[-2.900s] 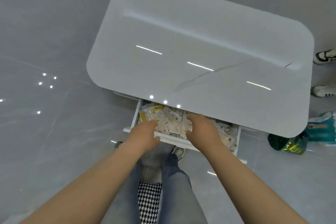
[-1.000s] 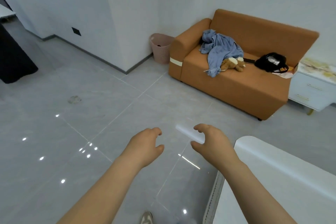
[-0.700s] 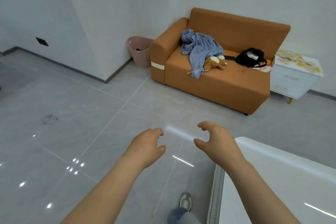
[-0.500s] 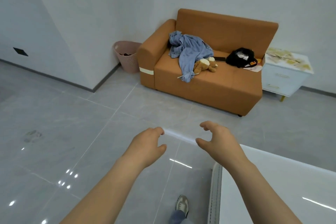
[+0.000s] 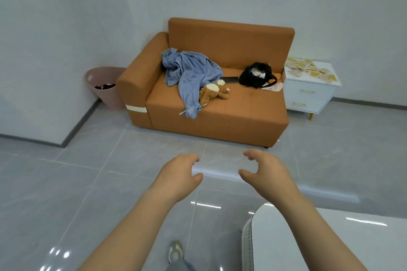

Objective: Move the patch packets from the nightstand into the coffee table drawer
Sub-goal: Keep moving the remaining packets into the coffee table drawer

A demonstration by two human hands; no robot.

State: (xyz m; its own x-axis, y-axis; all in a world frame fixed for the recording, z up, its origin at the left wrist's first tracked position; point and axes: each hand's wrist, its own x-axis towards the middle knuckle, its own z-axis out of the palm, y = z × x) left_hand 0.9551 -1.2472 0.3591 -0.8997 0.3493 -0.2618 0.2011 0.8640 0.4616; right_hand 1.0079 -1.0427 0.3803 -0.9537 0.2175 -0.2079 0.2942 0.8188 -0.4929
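Empty-handed at the corner of a white coffee table, a person faces an orange sofa across grey tile. The left hand and right hand hang out in front, apart from each other. Their fingers are loosely curled around nothing, apparently kept free for gathering a load. The patch packets, pale and yellow, lie scattered over the top of the white nightstand just beside the sofa's far end, well apart from both hands. The table's drawer does not show from this angle. With that many packets on the nightstand, much of the job appears to remain, and the next move likely calls for crossing the floor to reach them.
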